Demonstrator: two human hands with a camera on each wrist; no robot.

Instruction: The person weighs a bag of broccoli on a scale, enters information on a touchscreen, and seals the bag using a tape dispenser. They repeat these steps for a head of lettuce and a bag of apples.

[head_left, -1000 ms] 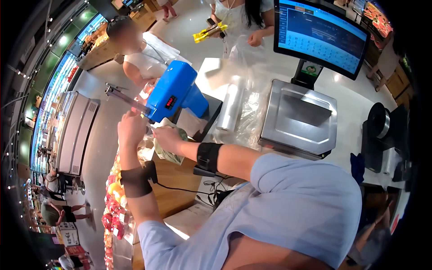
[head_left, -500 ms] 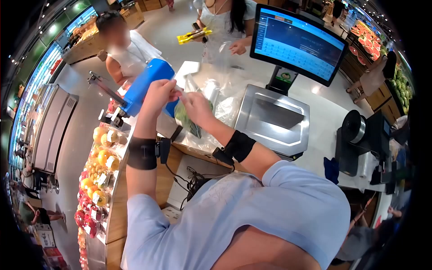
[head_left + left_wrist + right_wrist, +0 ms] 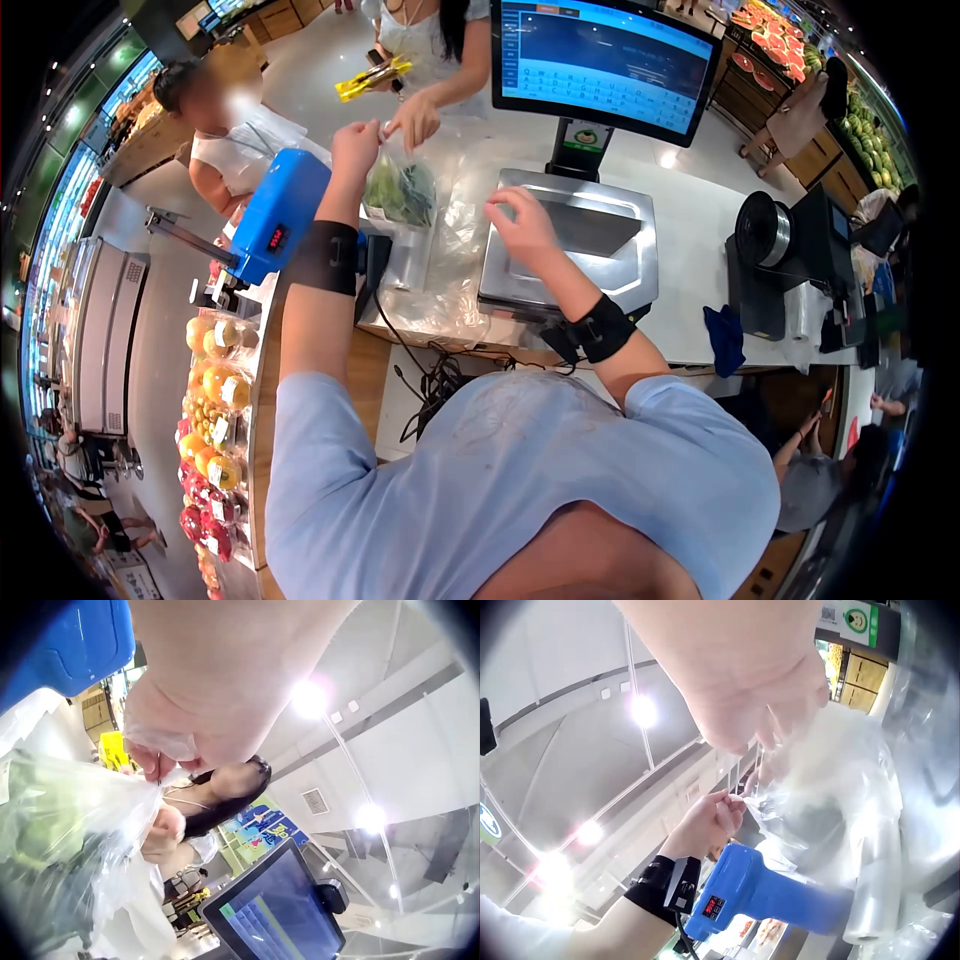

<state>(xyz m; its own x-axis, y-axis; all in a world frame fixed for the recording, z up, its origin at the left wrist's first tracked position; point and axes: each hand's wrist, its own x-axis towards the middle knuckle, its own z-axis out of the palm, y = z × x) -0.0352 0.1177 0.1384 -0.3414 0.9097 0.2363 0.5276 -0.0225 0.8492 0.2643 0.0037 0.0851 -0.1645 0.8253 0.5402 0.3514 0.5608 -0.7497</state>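
My left hand [image 3: 355, 150] pinches the gathered top of a clear plastic bag of leafy greens [image 3: 400, 192], held out over the counter. In the left wrist view the bag [image 3: 67, 855] hangs from those fingers [image 3: 154, 761], its plastic bunched between them. Another person's hand [image 3: 415, 122] reaches to the bag's top, close beside mine. Over the left part of the metal scale [image 3: 505, 255] is my right hand [image 3: 525, 225], its fingers loosely bent with nothing in them. The blue sealing machine [image 3: 285, 215] stands left of my left forearm.
A plastic roll [image 3: 408, 262] and loose film lie on the counter left of the scale. The screen [image 3: 605, 65] rises behind the scale. Cables [image 3: 440, 385] tangle below the counter edge. Packed fruit [image 3: 215, 400] lines the left side. A dark blue cloth [image 3: 724, 340] lies right.
Both hands were together at the blue machine, then moved away rightward with the bag. The left hand now extends the bag toward the other person; the right has let go and drawn back over the scale.
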